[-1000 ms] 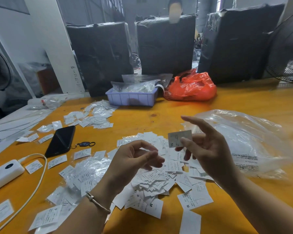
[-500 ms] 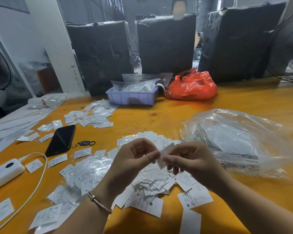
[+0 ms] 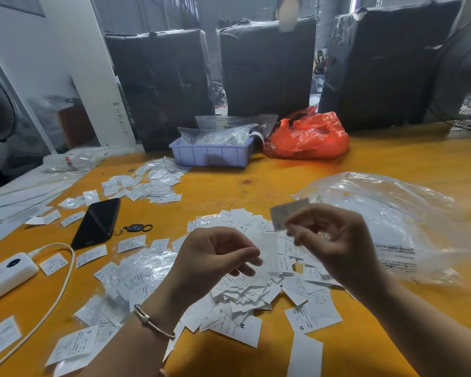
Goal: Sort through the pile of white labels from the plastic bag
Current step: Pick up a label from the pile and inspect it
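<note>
A person's two bare hands hover above a heap of small white paper labels (image 3: 256, 289) spread across the near middle of an orange-yellow wooden table (image 3: 256, 183). The right hand (image 3: 335, 240) pinches a single white label (image 3: 286, 213) between thumb and fingertips, lifted clear of the heap and blurred with motion; the remaining fingers curl loosely under. The left hand (image 3: 215, 257), wearing a thin metal bangle (image 3: 152, 321) at the wrist, holds its thumb and curled fingers close together just above the pile (whether anything sits between them cannot be made out). To the right of the hands lies a large crumpled clear plastic bag (image 3: 386, 227) with printed warning text on its near side, touching the edge of the label heap. More labels lie scattered to the left, some inside small clear sleeves (image 3: 136, 270), with a second loose group (image 3: 147, 183) farther away. A black smartphone (image 3: 97, 223) rests face-up at left beside a small dark key fob (image 3: 136, 228); nearer the left edge sit a white power bank (image 3: 7, 276) and its pale cable (image 3: 57, 289). At the far side stand a lilac plastic bin (image 3: 211, 156) filled with clear bags and an orange plastic bag (image 3: 307, 137), in front of black-wrapped bundles (image 3: 267, 66).
</note>
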A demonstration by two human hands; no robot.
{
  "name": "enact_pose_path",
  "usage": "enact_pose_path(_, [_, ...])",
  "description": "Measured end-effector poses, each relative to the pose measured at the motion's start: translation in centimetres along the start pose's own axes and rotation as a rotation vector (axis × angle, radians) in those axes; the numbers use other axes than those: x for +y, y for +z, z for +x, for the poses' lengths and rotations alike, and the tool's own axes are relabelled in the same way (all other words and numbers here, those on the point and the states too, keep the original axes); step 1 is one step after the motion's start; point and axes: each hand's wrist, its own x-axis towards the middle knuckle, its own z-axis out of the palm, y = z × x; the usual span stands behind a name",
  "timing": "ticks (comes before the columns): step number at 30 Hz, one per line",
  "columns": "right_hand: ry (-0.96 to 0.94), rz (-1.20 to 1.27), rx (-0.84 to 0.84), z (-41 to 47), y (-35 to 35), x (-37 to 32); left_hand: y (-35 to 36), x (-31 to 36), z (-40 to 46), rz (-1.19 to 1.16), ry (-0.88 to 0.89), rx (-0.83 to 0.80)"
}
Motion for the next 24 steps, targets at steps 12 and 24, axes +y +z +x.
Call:
enact_pose_path(12, [-0.315,-0.208,0.000,-0.4,0.4,-1.7,0.1,0.0,-0.2,0.084,0.117,0.016])
enact_pose_path(24, [-0.197,-0.197,-0.123,-0.1,0.1,-0.8,0.1,0.3,-0.3,0.057,0.116,-0.071])
